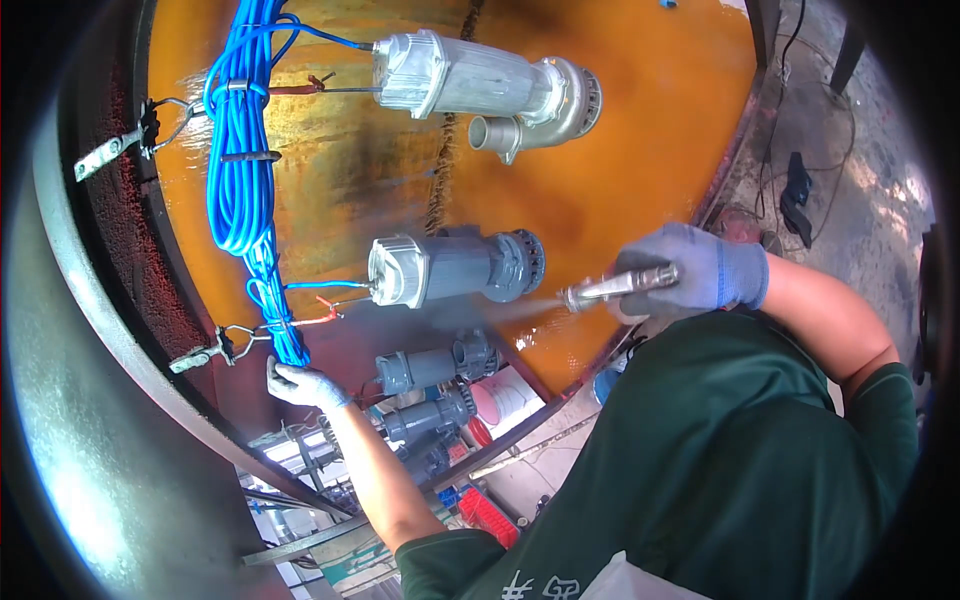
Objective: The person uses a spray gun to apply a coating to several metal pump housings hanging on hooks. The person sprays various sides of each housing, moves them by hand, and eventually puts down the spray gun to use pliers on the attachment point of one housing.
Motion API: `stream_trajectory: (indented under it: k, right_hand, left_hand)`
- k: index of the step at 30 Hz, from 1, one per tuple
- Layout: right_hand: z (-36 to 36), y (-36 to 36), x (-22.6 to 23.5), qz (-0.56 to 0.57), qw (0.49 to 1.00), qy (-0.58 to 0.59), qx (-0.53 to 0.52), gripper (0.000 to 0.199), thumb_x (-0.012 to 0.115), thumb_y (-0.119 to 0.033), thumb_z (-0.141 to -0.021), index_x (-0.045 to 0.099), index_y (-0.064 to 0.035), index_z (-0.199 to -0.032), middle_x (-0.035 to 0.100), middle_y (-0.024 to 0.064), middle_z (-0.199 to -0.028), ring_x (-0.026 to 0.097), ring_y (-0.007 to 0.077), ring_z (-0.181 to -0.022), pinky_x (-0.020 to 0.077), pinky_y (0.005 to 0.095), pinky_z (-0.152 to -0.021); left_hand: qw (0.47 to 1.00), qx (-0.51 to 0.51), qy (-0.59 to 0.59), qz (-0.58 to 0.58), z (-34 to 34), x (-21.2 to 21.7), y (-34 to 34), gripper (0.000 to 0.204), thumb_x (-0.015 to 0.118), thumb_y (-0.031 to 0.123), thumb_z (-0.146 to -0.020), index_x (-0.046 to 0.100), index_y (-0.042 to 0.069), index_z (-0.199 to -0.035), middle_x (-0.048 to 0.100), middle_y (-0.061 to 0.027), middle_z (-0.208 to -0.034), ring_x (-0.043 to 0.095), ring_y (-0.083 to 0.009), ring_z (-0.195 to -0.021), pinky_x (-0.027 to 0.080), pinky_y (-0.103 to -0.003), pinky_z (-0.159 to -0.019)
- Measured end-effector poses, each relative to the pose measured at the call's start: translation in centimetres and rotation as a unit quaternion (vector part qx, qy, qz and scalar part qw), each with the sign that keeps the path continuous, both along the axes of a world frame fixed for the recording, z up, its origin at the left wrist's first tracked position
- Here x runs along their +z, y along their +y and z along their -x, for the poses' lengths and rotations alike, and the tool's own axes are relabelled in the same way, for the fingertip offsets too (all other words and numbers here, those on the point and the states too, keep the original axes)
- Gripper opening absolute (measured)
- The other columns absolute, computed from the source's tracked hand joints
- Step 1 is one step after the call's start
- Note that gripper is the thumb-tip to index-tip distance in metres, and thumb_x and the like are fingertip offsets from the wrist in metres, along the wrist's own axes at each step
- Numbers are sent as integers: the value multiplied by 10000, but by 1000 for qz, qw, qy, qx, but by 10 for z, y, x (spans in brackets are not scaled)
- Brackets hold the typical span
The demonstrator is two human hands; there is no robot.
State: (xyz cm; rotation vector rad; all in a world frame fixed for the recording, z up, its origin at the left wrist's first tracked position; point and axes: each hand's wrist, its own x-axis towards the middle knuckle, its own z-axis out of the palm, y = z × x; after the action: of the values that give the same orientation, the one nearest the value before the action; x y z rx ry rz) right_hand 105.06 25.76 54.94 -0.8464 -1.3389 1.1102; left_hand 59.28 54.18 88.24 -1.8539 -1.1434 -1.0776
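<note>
Right gloved hand clamped on metal spray gun; left gloved hand gripping blue coiled cable; overspray could coat it

A dark green short-sleeved shirt covers the torso. The left hand wears a pale grey-white glove. The right hand wears a blue-grey knit one.

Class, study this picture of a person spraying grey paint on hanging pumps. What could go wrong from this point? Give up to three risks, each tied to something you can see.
1. The left hand grips the blue cable beside the grey pump, so drifting paint mist may coat the glove and cable.
2. The spray gun in the right hand sits close to the pump; paint could build up and run.
3. The pump hangs on thin hooks and may swing.
</note>
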Motion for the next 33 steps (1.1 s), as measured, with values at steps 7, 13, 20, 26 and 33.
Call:
stream_trajectory:
  k: [7,13,20,26,33]
  right_hand:
    - [4,8,-13,144,971,159,-102,278,762,-283,-952,693,-49,-1086,709,175,-881,706,313,-783,553,396,-750]
    - [8,6,-19,7,999,25,41,280,768,-316,-946,667,-60,-1002,693,179,-849,722,307,-799,549,409,-742]
    - [21,5,-39,120,989,47,-77,231,758,-282,-944,662,-75,-982,729,150,-834,733,323,-762,558,408,-684]
    - [27,8,-53,69,995,-73,10,244,747,-299,-949,664,-73,-986,732,150,-835,737,329,-801,562,416,-713]
    - [21,8,-59,74,995,-60,18,254,743,-312,-930,665,-72,-960,703,159,-814,718,345,-795,541,435,-721]
  left_hand:
    - [961,-69,267,3,-154,20,9,466,556,249,-1079,584,-55,-1430,489,-274,-1537,467,-424,-1415,324,-540,-1190]
    - [894,-81,-32,441,-183,47,50,660,461,481,-1113,425,31,-1594,553,-178,-1491,600,-263,-1294,503,-423,-1077]
    - [923,-88,243,284,-157,17,81,373,578,250,-1086,682,-4,-1338,712,-176,-1286,679,-237,-1117,518,-376,-1003]
    - [926,-121,144,328,-140,21,73,379,588,226,-1084,668,-58,-1322,706,-160,-1240,678,-232,-1106,529,-361,-990]
    - [936,-71,127,319,-162,10,29,417,578,230,-1089,633,-47,-1396,671,-163,-1296,661,-236,-1164,512,-376,-1033]
